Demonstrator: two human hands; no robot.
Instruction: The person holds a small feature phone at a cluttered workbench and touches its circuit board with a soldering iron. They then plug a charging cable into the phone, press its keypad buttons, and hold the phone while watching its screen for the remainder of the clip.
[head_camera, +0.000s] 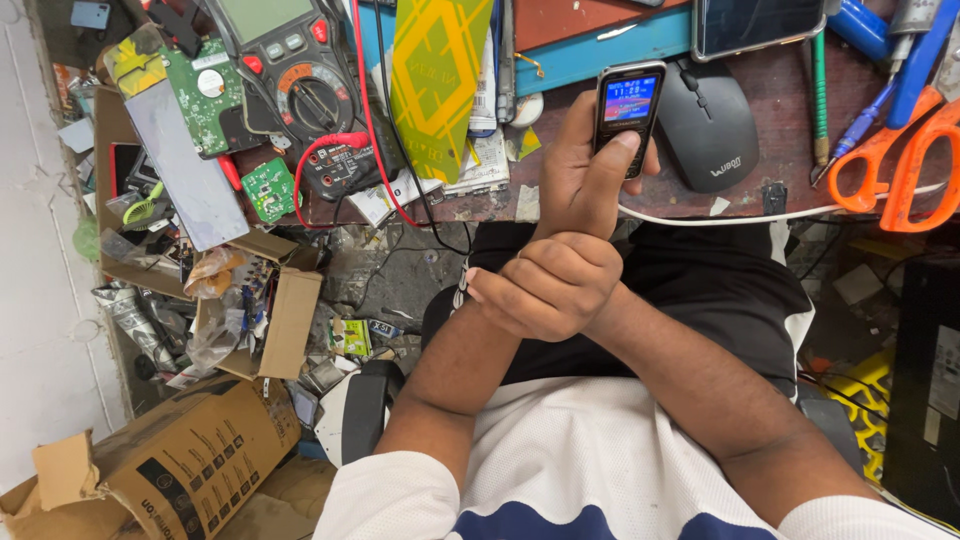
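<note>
My left hand (580, 178) is raised over the bench edge and grips a small black keypad phone (630, 100) upright. Its screen is lit blue, and my thumb rests on the keys just below the screen. My right hand (545, 285) is wrapped around my left wrist, with the fingers curled to the left. Both forearms rise from my lap, over dark trousers and a white shirt.
A black computer mouse (705, 125) lies just right of the phone, with a dark smartphone (755, 25) behind it. Orange scissors (890, 165) lie at the right, a multimeter (290, 70) with red leads and a green circuit board (205, 95) at the left. Cardboard boxes (190, 460) and scraps cover the floor.
</note>
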